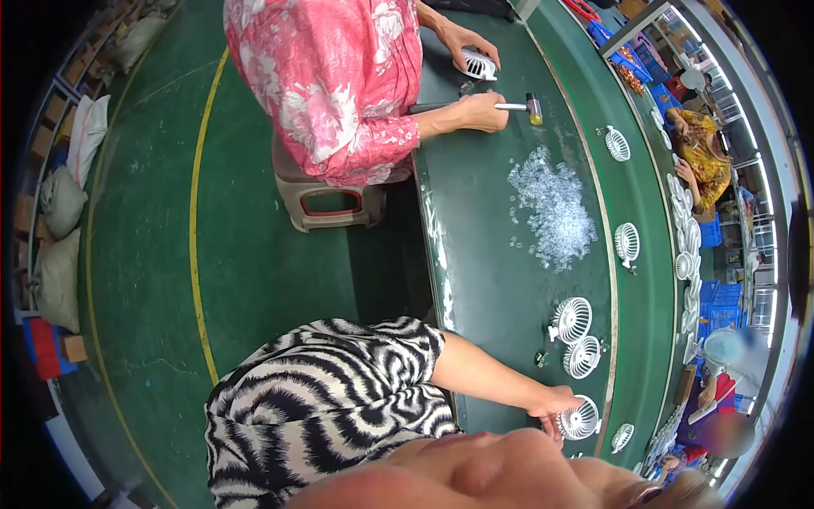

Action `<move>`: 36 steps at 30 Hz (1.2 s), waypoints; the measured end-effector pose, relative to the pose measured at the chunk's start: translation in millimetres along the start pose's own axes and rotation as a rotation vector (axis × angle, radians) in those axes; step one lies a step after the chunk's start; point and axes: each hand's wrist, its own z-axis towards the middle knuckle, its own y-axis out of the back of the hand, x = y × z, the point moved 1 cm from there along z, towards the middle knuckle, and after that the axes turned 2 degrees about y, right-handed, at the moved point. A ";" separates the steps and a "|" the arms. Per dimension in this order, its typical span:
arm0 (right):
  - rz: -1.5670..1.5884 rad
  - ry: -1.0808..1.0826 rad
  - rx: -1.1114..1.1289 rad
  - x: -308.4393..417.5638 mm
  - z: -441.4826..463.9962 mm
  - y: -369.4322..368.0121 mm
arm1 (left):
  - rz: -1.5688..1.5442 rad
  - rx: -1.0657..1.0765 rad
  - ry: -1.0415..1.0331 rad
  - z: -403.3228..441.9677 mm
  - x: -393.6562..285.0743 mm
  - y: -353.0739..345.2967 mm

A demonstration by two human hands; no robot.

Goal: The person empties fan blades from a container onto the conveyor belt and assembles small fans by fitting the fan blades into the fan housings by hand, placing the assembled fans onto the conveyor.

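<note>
White fan guard: near edge of the bench closest to the belt, by your left hand. Your fingers are clamped on its rim, on the side toward you. Your right hand is out of view, so can't tell how its fingers stand.

Just beside, on the bench, two more white fan guards sit next to each other, with a small dark part near them. Further along, a spread-out heap of small clear plastic pieces.

Past the heap, a co-worker in a pink floral top sits on a stool. Co-worker's left hand grips another fan guard; right hand is closed around a mallet, head black and yellow.

Beyond your bench edge runs the green conveyor belt, spaced fan guards on it. Far side: a worker in a yellow top, piled white parts, blue crates. Behind you, green floor with a yellow line, sacks along shelving.
</note>
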 end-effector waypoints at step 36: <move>0.380 -0.217 -0.124 12.3 -29.1 15.8 | 0.211 -0.106 -0.183 -5.1 -23.8 7.7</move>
